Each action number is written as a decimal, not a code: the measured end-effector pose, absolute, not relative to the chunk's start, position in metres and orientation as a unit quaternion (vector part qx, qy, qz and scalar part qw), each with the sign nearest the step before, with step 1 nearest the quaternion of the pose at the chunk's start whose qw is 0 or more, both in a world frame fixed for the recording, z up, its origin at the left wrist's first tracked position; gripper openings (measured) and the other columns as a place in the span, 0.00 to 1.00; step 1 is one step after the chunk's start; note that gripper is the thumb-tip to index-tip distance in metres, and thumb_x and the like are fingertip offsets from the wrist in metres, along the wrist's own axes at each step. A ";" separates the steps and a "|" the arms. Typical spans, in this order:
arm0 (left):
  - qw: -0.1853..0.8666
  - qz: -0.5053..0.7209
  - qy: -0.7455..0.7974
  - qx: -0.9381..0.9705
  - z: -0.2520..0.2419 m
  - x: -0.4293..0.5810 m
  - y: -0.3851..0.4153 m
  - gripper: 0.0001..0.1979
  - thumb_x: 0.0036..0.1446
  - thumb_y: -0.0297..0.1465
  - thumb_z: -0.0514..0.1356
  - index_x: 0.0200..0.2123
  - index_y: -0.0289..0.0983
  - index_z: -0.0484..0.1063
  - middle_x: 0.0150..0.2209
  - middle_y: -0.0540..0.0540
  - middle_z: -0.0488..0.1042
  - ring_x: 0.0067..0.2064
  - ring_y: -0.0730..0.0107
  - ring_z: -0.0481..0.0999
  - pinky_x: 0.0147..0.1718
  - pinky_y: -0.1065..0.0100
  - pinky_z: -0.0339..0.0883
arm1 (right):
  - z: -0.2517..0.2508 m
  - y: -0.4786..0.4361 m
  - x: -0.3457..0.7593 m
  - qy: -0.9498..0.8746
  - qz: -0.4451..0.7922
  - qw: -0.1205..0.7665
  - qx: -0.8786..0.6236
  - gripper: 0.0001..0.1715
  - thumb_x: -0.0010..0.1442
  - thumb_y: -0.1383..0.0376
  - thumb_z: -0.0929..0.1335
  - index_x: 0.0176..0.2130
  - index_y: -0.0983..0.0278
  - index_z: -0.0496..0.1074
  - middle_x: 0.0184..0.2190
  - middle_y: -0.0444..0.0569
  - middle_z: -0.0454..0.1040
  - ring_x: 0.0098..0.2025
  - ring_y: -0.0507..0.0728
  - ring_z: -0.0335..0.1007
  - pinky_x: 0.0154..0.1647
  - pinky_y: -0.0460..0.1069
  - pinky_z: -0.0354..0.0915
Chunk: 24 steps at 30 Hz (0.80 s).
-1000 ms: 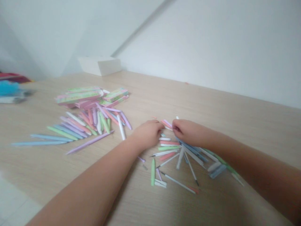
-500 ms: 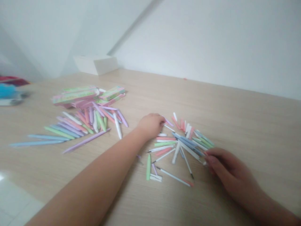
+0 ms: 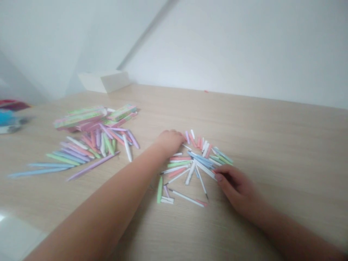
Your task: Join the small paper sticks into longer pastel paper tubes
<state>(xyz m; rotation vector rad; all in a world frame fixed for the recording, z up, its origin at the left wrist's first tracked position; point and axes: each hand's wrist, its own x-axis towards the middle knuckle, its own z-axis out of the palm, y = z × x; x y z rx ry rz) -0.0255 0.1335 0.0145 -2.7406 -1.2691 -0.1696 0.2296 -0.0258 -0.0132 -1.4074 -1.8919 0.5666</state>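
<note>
Loosely curled, my left hand (image 3: 170,143) sits at the far-left edge of the pen parts (image 3: 201,159), grip hidden; they look light, stiff, slippery, best pinched mid-length. My right hand (image 3: 236,185) meets their right edge, hold unclear.

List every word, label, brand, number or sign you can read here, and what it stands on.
No text is readable.
Pink-and-green oblong cardboard boxes: patterned print, too blurred to read.
Slim pastel plastic pen pieces: no legible marking.
White angular box at the back: no visible lettering.
</note>
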 end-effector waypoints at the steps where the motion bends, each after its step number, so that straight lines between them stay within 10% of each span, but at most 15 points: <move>1: 0.061 -0.051 -0.416 -0.906 0.016 -0.023 0.133 0.15 0.67 0.29 0.52 0.49 0.42 0.78 0.49 0.42 0.79 0.52 0.57 0.77 0.51 0.59 0.67 | -0.012 -0.026 0.229 -0.731 0.221 0.350 -0.543 0.11 0.70 0.57 0.65 0.46 0.58 0.74 0.39 0.47 0.78 0.41 0.58 0.74 0.44 0.52 0.70; 9: 0.044 -0.151 -0.427 -0.890 0.024 -0.013 0.117 0.11 0.65 0.28 0.54 0.42 0.37 0.77 0.43 0.40 0.79 0.49 0.55 0.76 0.50 0.58 0.66 | -0.015 -0.025 0.226 -0.730 0.222 0.374 -0.528 0.10 0.70 0.59 0.65 0.46 0.58 0.74 0.39 0.47 0.78 0.40 0.57 0.75 0.41 0.51 0.70; 14: -0.228 -0.384 -0.456 -0.770 0.018 0.003 0.076 0.20 0.66 0.32 0.55 0.59 0.41 0.71 0.43 0.45 0.80 0.41 0.66 0.77 0.44 0.64 0.68 | -0.021 -0.025 0.224 -0.712 0.229 0.418 -0.515 0.10 0.68 0.59 0.67 0.48 0.57 0.73 0.37 0.46 0.78 0.36 0.55 0.75 0.37 0.50 0.71; 24: -0.672 -0.369 -0.352 -0.537 0.010 0.028 0.039 0.13 0.56 0.36 0.69 0.39 0.32 0.77 0.36 0.43 0.80 0.38 0.71 0.79 0.36 0.73 0.68 | -0.017 -0.024 0.226 -0.703 0.205 0.468 -0.494 0.06 0.67 0.59 0.69 0.42 0.57 0.76 0.35 0.47 0.78 0.35 0.56 0.75 0.37 0.51 0.70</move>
